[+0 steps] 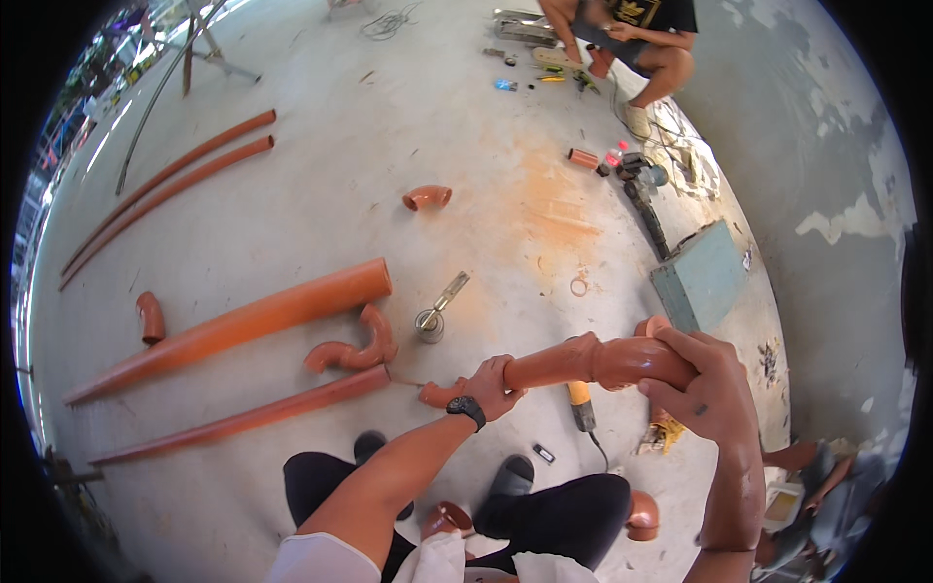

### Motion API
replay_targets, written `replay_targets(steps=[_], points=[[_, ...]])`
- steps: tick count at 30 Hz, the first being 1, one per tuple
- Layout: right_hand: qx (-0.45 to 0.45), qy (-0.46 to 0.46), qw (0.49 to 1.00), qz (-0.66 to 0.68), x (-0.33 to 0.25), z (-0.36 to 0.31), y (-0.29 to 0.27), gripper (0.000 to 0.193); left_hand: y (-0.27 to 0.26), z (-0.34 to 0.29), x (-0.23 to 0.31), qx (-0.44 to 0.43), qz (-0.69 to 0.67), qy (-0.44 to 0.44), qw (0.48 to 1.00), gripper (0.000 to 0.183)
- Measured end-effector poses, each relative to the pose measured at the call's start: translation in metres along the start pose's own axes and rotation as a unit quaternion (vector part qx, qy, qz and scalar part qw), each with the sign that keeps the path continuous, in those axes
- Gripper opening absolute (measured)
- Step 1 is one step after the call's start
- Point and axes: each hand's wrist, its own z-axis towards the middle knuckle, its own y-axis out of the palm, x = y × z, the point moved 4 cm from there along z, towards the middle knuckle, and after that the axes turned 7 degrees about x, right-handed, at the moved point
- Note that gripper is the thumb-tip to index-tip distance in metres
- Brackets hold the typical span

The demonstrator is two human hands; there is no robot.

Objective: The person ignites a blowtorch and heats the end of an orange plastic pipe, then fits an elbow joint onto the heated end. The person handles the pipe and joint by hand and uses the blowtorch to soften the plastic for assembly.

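Observation:
In front of me is an orange-brown plastic pipe assembly [554,365], held level above the floor. Its bulged joints lead to a bend at the right end. My left hand [492,389], with a dark watch on the wrist, is closed round the left end. My right hand [714,379] grips the bend, thumb along the near side and fingers over the far side. Under the assembly lies a yellow and black corded power tool [581,403]. A small pipe bend [442,393] sits on the floor beside my left hand.
Large orange pipes [262,335] and a curved pipe trap [355,348] lie to the left. An open tin with a brush [431,324] stands ahead. At the right are a grey-green box [698,275] and a black power tool [646,214]. Another person [641,44] crouches at the back.

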Motion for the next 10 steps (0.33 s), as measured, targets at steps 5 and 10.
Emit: replay_targets(steps=[5, 10], points=[[-0.067, 0.086, 0.990, 0.092, -0.035, -0.002, -0.107, 0.058, -0.063, -0.052, 0.087, -0.004, 0.057, 0.013, 0.998, 0.060], [-0.098, 0.136, 0.975, 0.146, -0.099, -0.001, -0.200, 0.054, -0.174, -0.092, 0.208, 0.027, 0.039, -0.009, 0.999, 0.060]])
